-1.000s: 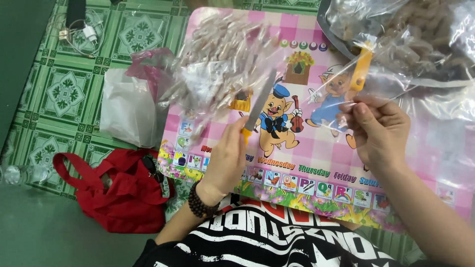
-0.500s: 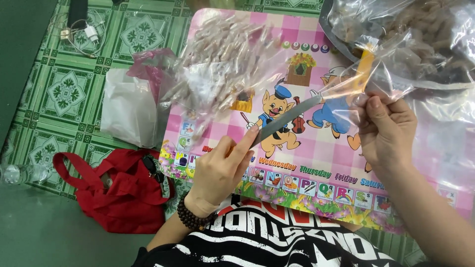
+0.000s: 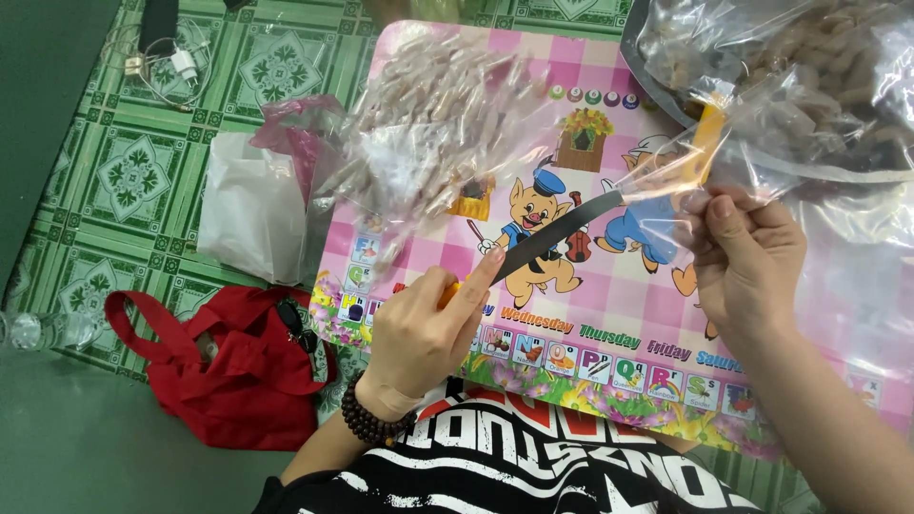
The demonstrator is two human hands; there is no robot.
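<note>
Our left hand (image 3: pixel 419 328) is clenched on a knife (image 3: pixel 552 236), its blade angled toward 2 o'clock, tip at a clear bag (image 3: pixel 666 205). Our right hand (image 3: pixel 747 257) pinches that bag, likely pulling the film taut for the blade. Below lies a pink mat (image 3: pixel 590 124); at 8 o'clock, a red bag (image 3: pixel 228 381).
</note>
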